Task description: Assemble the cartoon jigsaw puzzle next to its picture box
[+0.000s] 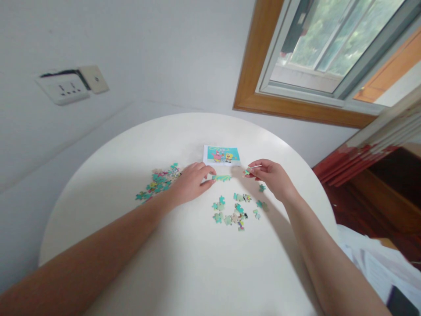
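Note:
My right hand (268, 175) pinches a small jigsaw puzzle piece (246, 172) between thumb and fingertips, raised a little over the table. Thumb and index finger of my left hand (194, 181) close about the left end of a short strip of joined puzzle pieces (222, 178), which lies flat. Just behind the strip is a picture card (223, 155) with cartoon figures on turquoise. Several loose and joined pieces (235, 218) lie in front of the strip. Beside my left hand spreads a heap of puzzle pieces (159, 181), partly hidden by that hand.
Everything rests on a round white table (194, 272) against the wall. A wall socket (67, 87) is at the left, and a wood-framed window (259, 57) at the right. Red and white curtain (355, 158) hangs beyond the table's right edge, with papers (378, 267) below it.

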Action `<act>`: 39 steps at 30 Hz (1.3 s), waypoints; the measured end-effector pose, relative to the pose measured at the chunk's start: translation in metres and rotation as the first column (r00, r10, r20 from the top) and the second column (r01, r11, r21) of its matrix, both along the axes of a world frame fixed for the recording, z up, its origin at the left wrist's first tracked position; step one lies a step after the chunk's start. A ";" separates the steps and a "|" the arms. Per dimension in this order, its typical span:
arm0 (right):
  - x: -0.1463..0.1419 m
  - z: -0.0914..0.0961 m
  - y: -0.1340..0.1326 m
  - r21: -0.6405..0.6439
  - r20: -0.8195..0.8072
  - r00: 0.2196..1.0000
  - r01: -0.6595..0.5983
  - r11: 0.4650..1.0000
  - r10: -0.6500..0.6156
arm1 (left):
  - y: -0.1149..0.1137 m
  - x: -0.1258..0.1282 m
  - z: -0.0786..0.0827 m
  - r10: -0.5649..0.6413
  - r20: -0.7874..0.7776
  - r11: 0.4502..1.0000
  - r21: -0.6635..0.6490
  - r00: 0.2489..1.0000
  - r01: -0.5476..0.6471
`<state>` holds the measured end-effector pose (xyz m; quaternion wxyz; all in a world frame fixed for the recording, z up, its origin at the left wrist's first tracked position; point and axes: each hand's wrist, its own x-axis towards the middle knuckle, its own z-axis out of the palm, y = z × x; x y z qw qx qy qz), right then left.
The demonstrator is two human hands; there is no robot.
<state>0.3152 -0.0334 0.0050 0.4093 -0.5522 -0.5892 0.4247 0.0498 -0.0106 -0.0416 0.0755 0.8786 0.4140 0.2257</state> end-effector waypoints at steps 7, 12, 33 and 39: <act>-0.002 -0.001 0.000 0.000 -0.060 0.997 -0.041 0.999 0.041 | -0.001 0.000 0.001 0.000 0.000 1.000 -0.005 1.000 0.000; -0.004 0.001 -0.002 0.010 -0.115 0.991 -0.071 0.997 0.071 | 0.000 0.000 0.002 0.000 0.008 1.000 -0.007 1.000 0.000; -0.007 0.006 -0.008 0.022 -0.276 0.950 -0.143 0.989 0.143 | -0.001 0.000 0.002 0.001 -0.001 1.000 0.012 1.000 0.000; -0.009 0.007 -0.008 0.039 -0.249 0.956 -0.150 0.988 0.155 | -0.002 0.000 0.002 -0.007 0.006 1.000 0.012 1.000 0.007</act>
